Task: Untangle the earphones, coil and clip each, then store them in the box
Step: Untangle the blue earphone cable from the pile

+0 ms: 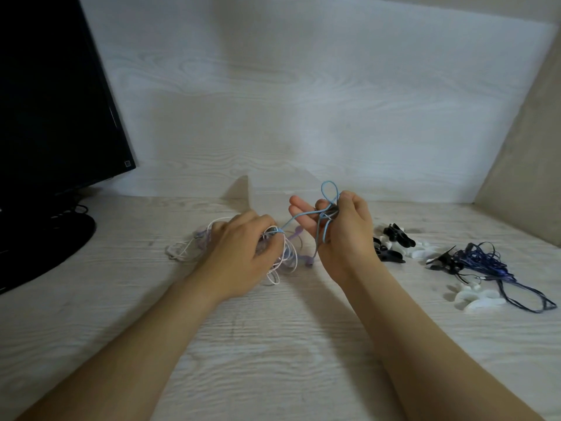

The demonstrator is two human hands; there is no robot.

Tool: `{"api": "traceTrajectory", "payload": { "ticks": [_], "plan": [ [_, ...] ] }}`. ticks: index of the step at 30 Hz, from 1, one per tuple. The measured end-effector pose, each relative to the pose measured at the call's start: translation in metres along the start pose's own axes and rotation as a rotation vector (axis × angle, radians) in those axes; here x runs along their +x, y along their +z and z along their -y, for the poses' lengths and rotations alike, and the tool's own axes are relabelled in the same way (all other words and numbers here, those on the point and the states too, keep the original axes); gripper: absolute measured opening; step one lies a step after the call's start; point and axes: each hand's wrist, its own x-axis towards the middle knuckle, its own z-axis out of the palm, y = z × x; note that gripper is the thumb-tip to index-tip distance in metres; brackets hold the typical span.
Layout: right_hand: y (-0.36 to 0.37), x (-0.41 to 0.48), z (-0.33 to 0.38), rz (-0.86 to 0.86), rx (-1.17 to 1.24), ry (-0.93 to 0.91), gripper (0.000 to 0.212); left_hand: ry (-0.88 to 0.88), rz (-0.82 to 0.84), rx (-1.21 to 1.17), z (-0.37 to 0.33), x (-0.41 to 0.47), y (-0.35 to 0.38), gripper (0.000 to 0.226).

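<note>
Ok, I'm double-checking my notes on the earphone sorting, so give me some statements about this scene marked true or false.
1. The right hand holds a light blue cord. True.
2. The left hand hangs in the air, clear of the tangle. False: it grips the tangle on the table.
3. The dark blue earphones lie right of the clips. True.
4. The monitor stands at the right edge. False: it stands at the left.
5. Every loose clip is black. False: some are white.
</note>
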Motion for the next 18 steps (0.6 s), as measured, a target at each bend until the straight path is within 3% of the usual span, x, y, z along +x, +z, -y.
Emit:
{"api": "traceTrajectory", "payload": {
  "ticks": [2, 5, 13, 18],
  "plan": [
    [0.002, -0.001, 0.001, 0.004, -0.005, -0.042, 0.010, 0.028, -0.010, -0.023, -0.001, -0.001, -0.002, 0.025],
    [0.003, -0.001, 0.001, -0.026, -0.109, -0.194, 0.007, 0.099, 0.000, -0.068, 0.000, -0.004, -0.004, 0.039],
    [0.000, -0.005, 0.009, -0.063, -0.378, -0.513, 0.010, 0.121, 0.012, 0.096, 0.008, -0.003, -0.004, 0.030],
    [-0.004, -0.001, 0.012, -0.124, -0.469, -0.545, 0.012, 0.034, -0.047, 0.150, 0.016, -0.004, -0.008, 0.041]
  ]
}}
